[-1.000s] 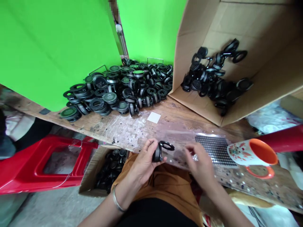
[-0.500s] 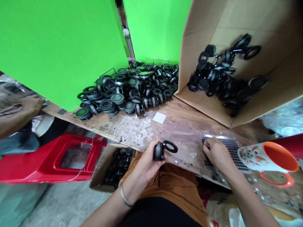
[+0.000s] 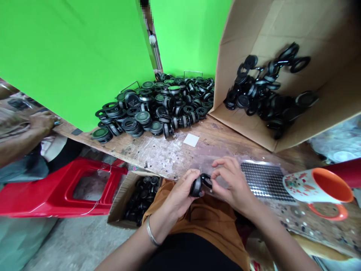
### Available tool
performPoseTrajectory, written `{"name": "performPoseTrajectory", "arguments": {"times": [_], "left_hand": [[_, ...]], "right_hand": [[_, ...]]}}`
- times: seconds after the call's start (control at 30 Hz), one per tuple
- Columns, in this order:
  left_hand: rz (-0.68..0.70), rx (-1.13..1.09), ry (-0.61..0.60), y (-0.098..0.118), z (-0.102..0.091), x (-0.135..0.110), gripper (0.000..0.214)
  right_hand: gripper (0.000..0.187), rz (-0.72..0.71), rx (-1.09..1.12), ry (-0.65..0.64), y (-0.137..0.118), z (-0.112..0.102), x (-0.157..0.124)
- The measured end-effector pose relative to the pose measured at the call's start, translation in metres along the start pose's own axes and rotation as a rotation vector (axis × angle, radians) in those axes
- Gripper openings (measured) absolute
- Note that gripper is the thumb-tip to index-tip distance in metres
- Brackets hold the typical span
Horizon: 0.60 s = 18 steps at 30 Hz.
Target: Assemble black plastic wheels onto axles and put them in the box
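My left hand is closed around a small black round part with a hinged ring, held over the near edge of the wooden table. My right hand meets it from the right, thumb and forefinger pinched at the ring; whether a dot is between them I cannot make out. Just right of that hand lies a sheet of small black dots.
A heap of black round parts covers the table's far side. A tilted cardboard box holds more of them. An orange-and-white mug, a red stool, a floor box of parts and another person's hand surround me.
My right hand left the dot sheet and came left to the ring of the part. My left hand kept hold of the part, tilting it slightly lower.
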<state>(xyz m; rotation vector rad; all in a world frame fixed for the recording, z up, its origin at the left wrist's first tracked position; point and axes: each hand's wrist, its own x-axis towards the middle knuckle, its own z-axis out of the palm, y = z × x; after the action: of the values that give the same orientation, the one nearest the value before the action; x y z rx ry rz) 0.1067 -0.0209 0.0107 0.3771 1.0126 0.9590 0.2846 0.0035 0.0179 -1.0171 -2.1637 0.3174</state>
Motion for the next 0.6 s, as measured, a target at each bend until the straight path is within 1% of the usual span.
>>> {"name": "performPoseTrajectory", "arguments": {"times": [0.1, 0.23, 0.37, 0.47, 0.6], "left_hand": [[0.019, 0.04, -0.05, 0.0, 0.001, -0.003, 0.024], [0.039, 0.048, -0.115, -0.001, 0.0, -0.003, 0.023], [-0.002, -0.002, -0.085, -0.006, -0.002, -0.002, 0.019], [-0.06, -0.092, -0.041, -0.008, -0.004, 0.0, 0.017], [-0.15, -0.238, 0.009, -0.002, -0.006, 0.002, 0.015]], "right_hand": [[0.006, -0.029, 0.024, -0.068, -0.007, 0.007, 0.009], [0.006, -0.052, -0.004, -0.186, -0.006, 0.008, 0.012], [0.009, -0.074, -0.028, -0.301, -0.007, 0.004, 0.015], [0.013, -0.104, -0.058, -0.32, -0.01, 0.0, 0.015], [0.02, -0.16, -0.114, -0.269, -0.014, 0.002, 0.008]]}}
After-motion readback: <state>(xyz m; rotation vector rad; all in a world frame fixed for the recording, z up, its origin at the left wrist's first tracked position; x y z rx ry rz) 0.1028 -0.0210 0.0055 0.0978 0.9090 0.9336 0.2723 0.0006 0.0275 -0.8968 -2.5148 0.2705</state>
